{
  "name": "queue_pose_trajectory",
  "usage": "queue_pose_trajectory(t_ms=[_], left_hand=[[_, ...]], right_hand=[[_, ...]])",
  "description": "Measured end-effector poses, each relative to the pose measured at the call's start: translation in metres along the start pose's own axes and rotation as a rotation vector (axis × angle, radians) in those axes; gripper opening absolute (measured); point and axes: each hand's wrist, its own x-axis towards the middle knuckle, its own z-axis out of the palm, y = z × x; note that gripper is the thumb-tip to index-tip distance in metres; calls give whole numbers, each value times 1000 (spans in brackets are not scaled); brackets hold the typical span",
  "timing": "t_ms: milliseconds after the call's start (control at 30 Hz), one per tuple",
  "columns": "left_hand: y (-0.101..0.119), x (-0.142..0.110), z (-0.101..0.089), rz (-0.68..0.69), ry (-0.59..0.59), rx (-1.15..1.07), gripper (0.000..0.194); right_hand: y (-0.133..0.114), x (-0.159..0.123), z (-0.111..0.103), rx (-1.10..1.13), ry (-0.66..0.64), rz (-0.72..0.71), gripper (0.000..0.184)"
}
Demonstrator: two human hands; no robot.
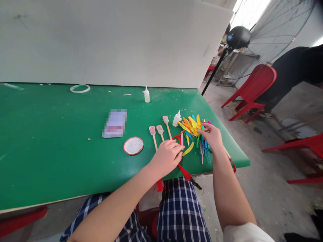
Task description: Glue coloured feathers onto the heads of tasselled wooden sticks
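Observation:
My left hand rests low over wooden sticks with pinkish shaped tops. Its fingers are bent together beside a pale pink feather and a red cord; what they grip, if anything, is hidden. A red tassel hangs below that hand at the table edge. My right hand reaches into a pile of colourful feathers, thumb and forefinger apart at the yellow ones. One loose yellow feather lies between the hands. Behind the pile, a small white squeeze bottle leans to one side.
On the green table are a round red-rimmed lid, a blurred card, a tape ring and another bottle. A white board stands behind. To the right are a fan, red chairs and a bending person.

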Motion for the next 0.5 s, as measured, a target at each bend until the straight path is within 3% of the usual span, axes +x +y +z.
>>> queue_pose_trajectory(t_ms=[200,500], left_hand=[[-3,1,-1,-7,5,21,26],[-4,2,0,-37,-3,10,26]], right_hand=[[-7,-6,-7,90,-11,114,50],[0,-14,-6,138,52,81,31]])
